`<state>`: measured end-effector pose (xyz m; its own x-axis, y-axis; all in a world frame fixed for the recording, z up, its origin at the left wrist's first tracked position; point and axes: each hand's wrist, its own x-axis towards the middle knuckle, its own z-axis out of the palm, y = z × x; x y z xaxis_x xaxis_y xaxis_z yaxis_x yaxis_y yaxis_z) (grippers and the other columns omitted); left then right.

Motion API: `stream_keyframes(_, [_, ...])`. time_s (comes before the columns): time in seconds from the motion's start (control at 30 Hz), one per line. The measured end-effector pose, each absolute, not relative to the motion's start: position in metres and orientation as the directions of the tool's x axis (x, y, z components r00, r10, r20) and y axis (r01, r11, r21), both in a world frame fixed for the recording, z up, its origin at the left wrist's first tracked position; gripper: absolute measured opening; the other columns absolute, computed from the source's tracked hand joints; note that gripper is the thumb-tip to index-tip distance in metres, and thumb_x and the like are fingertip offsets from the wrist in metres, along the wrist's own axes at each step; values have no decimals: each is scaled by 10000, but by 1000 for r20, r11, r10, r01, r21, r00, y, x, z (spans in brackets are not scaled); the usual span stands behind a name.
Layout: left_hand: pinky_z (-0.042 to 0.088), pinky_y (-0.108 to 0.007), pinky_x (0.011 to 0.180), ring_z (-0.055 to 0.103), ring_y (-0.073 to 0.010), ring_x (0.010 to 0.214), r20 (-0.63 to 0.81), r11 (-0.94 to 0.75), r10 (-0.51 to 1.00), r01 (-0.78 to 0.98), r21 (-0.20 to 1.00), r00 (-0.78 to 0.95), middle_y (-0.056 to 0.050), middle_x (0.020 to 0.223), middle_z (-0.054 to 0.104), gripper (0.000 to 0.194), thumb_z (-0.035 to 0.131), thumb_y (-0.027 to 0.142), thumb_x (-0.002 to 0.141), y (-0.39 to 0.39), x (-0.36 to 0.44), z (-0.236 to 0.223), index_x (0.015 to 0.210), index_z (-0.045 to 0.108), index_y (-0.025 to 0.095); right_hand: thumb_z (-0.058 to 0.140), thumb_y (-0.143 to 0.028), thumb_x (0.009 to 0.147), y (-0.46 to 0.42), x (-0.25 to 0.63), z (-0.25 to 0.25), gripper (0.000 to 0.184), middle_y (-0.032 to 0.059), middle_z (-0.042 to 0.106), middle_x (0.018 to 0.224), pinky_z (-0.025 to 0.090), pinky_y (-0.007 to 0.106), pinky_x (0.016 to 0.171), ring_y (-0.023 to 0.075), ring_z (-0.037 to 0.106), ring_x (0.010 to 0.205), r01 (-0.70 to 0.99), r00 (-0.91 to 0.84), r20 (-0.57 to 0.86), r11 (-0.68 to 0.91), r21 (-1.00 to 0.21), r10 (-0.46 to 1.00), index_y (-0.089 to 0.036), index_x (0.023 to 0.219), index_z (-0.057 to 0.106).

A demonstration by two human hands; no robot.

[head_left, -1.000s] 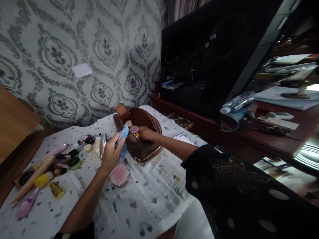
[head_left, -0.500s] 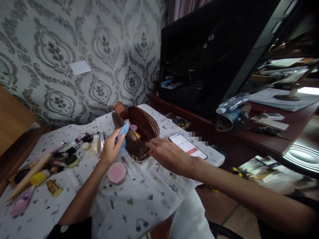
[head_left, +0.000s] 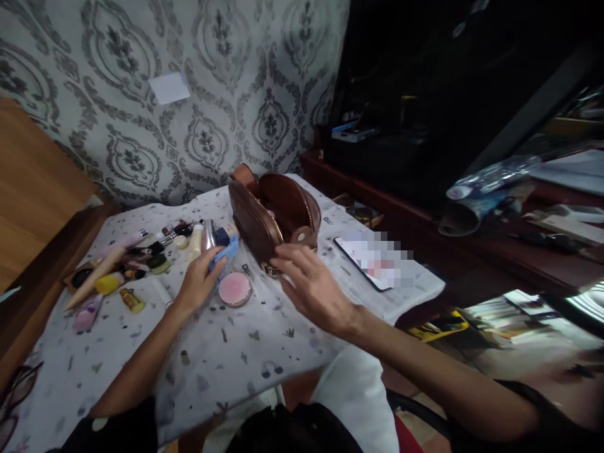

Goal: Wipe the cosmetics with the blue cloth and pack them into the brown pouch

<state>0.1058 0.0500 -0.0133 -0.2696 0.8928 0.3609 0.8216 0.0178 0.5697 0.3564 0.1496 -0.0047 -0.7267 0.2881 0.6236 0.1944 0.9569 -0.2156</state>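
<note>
Your left grip (head_left: 201,280) sits left of the brown bag (head_left: 257,220), thumb and fingers closed in a pinch, forearm (head_left: 141,358) slanting in from the bag's near left. Your right grip (head_left: 314,286), fingers loosely bent, hangs at the bag's near end, back of the hand up, right forearm (head_left: 425,371) extended from the bag's near right.

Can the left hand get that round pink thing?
Probably yes: the left hand is close to the round pink thing, with nothing between them, but it's holding a blue cloth.
</note>
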Motion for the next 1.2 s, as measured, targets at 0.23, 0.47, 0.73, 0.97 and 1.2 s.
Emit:
stream_keyframes(0.23, [488,-438,1019,552,-292,1215,298,-100,954,930,354,-11,-120,1296,581,616,622,474,882,21,121,-55,1433,475,241,734,-301,769,124,287,-51,761,259,532,1333,408,558,1080,360,494,1250,261,-878,255,852,-453,404,-28,1406,422])
stream_keyframes(0.47, [474,-443,1056,564,-281,1241,383,-28,913,913,407,-143,-116,1336,564,522,567,414,919,18,109,-60,1403,483,237,783,-242,675,133,251,-47,1002,281,452,1400,373,503,1118,375,425,1340,231,-899,156,745,-626,410,-3,1502,270])
stream_keyframes(0.73, [474,-440,1046,608,-267,1177,398,79,822,775,627,-406,-115,1248,633,485,533,499,911,21,93,-62,1284,588,194,849,-298,644,141,222,-67,672,85,623,1154,486,394,952,260,599,1083,70,-821,237,502,-862,520,-191,1239,554])
stream_keyframes(0.97, [455,-438,1075,598,-267,1189,398,73,819,763,643,-414,-107,1261,632,509,534,525,905,27,98,-64,1287,604,196,811,-305,693,143,235,-58,667,7,663,1017,506,280,806,184,638,884,-8,-838,249,446,-895,486,-240,1292,526])
stream_keyframes(1.2, [489,-405,1018,614,-265,1152,426,57,813,783,619,-397,-103,1213,655,480,542,545,898,30,96,-66,1205,651,193,810,-342,704,144,238,-57,1046,104,662,1144,504,383,917,282,653,1058,60,-852,169,414,-908,495,-184,1561,232])
